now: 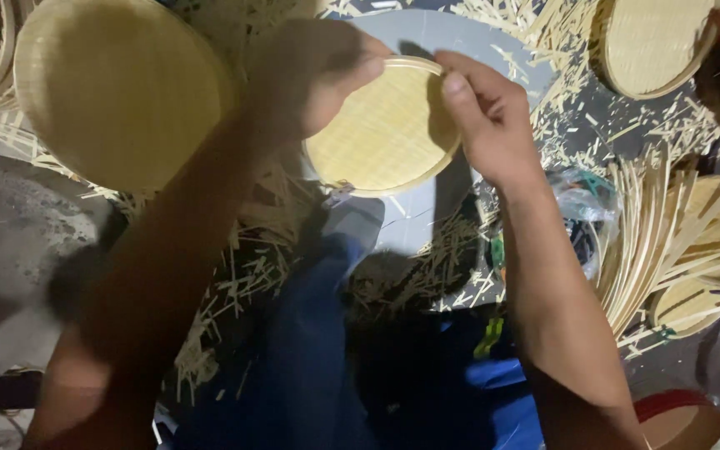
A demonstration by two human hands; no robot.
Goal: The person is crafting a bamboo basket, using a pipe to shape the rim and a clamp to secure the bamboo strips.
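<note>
Seen from above, 2 bare hands hold a small round woven bamboo tray (381, 133) at centre, above the person's blue-clad lap. The blurred left hand (314, 79) closes its grip on the tray's far-left rim; the right hand (485, 117) pinches the right rim. A larger woven tray (114, 87) lies far left, thin bamboo strips (647, 242) fan out right.

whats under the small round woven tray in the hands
Beneath the small woven tray, held by the left hand and right hand, lie a grey board and bamboo splinters. What lies directly behind it is covered.
</note>
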